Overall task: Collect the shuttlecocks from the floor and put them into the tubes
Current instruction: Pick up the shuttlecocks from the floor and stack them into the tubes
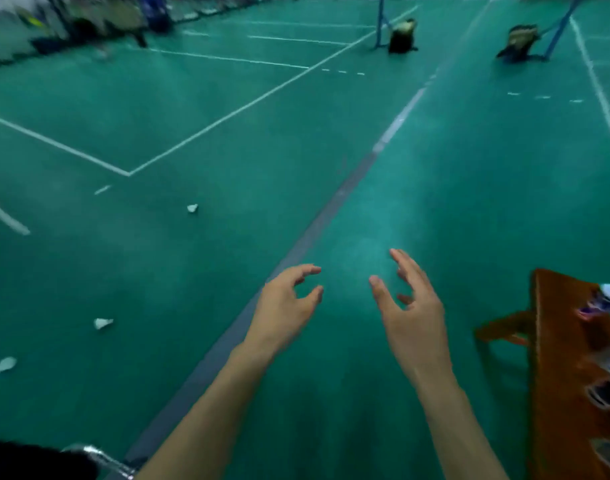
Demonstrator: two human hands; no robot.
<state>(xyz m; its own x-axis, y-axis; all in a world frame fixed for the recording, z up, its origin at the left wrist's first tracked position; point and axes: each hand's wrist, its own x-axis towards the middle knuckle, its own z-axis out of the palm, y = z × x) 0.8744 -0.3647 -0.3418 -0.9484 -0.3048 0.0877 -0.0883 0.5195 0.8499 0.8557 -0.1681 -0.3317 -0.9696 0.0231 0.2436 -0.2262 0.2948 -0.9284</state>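
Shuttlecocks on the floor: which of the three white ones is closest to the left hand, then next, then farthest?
From the left hand:
1. Far shuttlecock, ahead and left.
2. Middle shuttlecock, straight left.
3. Edge shuttlecock, at the picture's left edge.

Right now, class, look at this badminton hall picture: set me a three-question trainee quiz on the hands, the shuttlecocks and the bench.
1. True or false: the left hand holds a white feathered shuttlecock.
2. How many shuttlecocks lie on the green court floor?
A) one B) three C) six
3. Fill in: the capped tube lies on the brown wooden ____.

Key: 1 false, both it and the right hand are empty. 2 B. 3 bench.
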